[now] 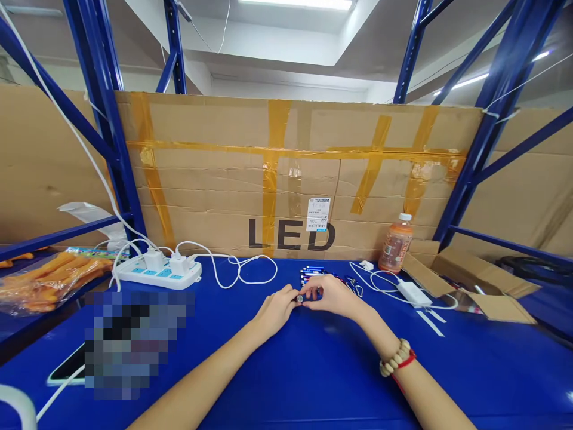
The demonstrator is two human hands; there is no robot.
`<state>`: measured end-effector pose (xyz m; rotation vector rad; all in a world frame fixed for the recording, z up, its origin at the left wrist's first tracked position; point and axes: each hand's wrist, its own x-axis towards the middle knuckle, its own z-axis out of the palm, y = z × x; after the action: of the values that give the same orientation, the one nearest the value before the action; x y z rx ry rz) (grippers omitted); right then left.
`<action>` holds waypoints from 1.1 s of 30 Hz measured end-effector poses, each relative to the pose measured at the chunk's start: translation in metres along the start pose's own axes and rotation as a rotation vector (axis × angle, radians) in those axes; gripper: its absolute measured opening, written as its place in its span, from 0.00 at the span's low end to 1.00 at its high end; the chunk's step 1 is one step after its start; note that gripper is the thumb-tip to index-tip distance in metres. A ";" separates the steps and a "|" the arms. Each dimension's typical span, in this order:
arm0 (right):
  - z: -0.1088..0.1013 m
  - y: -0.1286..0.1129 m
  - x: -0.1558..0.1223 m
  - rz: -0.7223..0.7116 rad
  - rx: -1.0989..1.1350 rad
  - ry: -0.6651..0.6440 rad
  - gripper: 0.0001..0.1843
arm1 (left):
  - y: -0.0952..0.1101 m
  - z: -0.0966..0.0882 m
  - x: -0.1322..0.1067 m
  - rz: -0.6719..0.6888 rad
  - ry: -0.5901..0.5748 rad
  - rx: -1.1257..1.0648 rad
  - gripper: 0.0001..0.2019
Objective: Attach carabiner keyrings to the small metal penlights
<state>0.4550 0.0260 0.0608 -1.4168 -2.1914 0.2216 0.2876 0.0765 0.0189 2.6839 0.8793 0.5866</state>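
Just in front of the cardboard, my left hand and my right hand meet with fingertips pinched together. Between them is a small part with a round, silvery end; its exact kind is too small to make out. Fingers of both hands close on it, and most of its body is hidden. Right behind my hands lie several slim blue sticks with shiny ends, side by side on the blue table. To the right of my right hand sit small blue and silver clip-like pieces, partly covered by the hand.
A white power strip with plugs and cables stands left. Nearer are a phone and a blurred patch. Orange items in a plastic bag lie far left. Right are a bottle, a white adapter and an open carton.
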 end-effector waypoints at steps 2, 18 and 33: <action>-0.008 0.008 -0.002 0.055 -0.005 -0.015 0.10 | -0.001 -0.001 -0.002 0.000 0.019 -0.030 0.11; -0.022 0.065 -0.018 0.452 -0.018 -0.158 0.05 | -0.004 -0.019 -0.008 0.089 0.000 0.252 0.18; -0.001 0.023 -0.002 0.107 0.092 0.134 0.13 | 0.002 -0.023 -0.016 0.047 0.024 0.246 0.16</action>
<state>0.4746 0.0342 0.0517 -1.4566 -1.9750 0.2540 0.2666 0.0681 0.0348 2.9296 0.9538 0.5534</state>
